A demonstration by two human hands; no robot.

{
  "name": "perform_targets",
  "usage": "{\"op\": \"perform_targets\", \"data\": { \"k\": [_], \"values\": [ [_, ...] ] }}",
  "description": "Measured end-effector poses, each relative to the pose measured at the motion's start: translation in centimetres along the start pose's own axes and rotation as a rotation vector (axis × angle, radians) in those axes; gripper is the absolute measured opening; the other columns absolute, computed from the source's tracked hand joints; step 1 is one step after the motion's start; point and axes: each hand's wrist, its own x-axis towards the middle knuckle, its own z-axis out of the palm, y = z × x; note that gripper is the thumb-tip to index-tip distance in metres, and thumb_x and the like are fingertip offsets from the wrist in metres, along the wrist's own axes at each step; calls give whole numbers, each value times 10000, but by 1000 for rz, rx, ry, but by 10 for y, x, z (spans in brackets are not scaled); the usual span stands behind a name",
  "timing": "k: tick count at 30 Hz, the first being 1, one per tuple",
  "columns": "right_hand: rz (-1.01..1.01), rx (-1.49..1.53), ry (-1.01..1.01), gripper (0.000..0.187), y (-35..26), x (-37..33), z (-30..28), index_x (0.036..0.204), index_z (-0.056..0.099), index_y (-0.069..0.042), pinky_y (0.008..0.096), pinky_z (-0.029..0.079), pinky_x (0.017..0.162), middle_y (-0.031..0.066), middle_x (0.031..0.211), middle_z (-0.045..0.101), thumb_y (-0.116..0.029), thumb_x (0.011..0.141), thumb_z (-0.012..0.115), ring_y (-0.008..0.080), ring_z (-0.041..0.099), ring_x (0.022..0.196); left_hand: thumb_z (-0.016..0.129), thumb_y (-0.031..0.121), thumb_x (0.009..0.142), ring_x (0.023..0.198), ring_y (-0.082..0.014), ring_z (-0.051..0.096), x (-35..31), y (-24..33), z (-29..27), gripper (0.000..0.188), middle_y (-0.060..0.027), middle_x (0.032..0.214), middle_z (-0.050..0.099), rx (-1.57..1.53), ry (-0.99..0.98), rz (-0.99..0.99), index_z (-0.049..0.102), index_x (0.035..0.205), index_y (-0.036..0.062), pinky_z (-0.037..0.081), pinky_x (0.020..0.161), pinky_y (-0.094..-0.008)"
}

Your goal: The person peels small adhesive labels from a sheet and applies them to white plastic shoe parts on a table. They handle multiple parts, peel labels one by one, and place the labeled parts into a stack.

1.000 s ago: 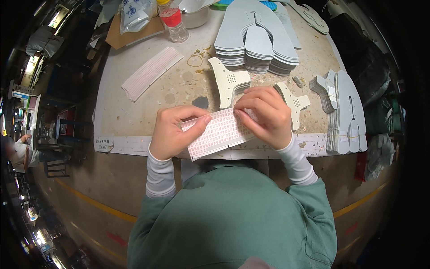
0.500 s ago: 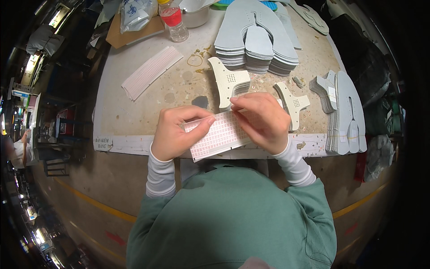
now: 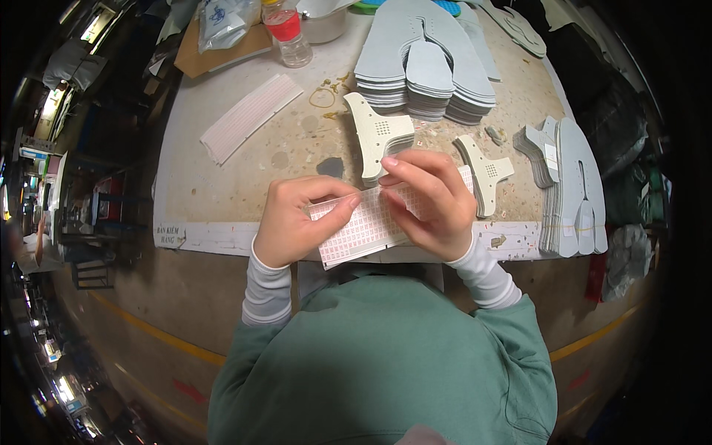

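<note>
The left hand (image 3: pixel 293 219) is curled, its thumb and forefinger pinched onto the left end of a sticker sheet (image 3: pixel 363 226), a white rectangle printed with rows of small pink labels. The right hand (image 3: pixel 430 200) covers the sheet's right half, fingers bent down over it and fingertips (image 3: pixel 389 162) pressed at its far edge, so both hands have hold of the same sheet. The sheet lies tilted, its left corner nearer the person, right at the near edge of the worktable (image 3: pixel 222 185), just above the green sweatshirt (image 3: pixel 386 356) and the grey cuffs.

Just beyond the right fingertips stands a small stack of cream cut-out pieces (image 3: pixel 378 133) with a patch of punched holes, touching or nearly touching the fingers; I cannot tell which. To the right of the hand lies another cream piece (image 3: pixel 486 170) of a similar shape. Farther back sits a tall pile of grey tongue-shaped cutouts (image 3: pixel 426 63), and along the right edge of the table a second grey stack (image 3: pixel 571 185) runs from far to near.

To the left, well apart from the hands, a long strip of pink-lined labels (image 3: pixel 251 115) lies slanted on the bare tabletop. Beyond it, at the far left corner, are a piece of brown cardboard (image 3: pixel 222 55) with a clear plastic bag (image 3: pixel 222 18) on it and a small clear jar with a red lid (image 3: pixel 288 33). A rubber band (image 3: pixel 322 96) lies between the jar and the cream stack.
</note>
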Motion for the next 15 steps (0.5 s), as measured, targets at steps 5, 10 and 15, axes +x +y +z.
{"op": "perform_targets", "data": {
  "k": [5, 10, 15],
  "values": [
    [48, 14, 8, 606, -1, -4, 2, 1268, 630, -66, 272, 549, 715, 108, 1076, 547, 154, 706, 683, 168, 641, 849, 714, 72, 832, 699, -111, 656, 1, 1, 1, 107, -85, 775, 719, 11, 7, 3, 725, 876, -25, 507, 646, -257],
    [259, 268, 115, 606, -1, -5, 8, 1295, 588, -46, 244, 570, 749, 100, 1086, 493, 151, 730, 684, 140, 638, 849, 716, 69, 829, 698, -116, 663, 1, 2, 3, 105, -90, 775, 723, -1, 9, 0, 728, 873, -25, 510, 640, -260],
    [287, 282, 108, 602, -2, -5, 8, 1314, 565, -35, 246, 573, 763, 99, 1091, 467, 144, 750, 675, 141, 640, 862, 716, 67, 825, 694, -124, 667, 2, 4, 4, 102, -94, 776, 723, 27, 10, 32, 727, 872, -24, 511, 638, -264]
  ]
}}
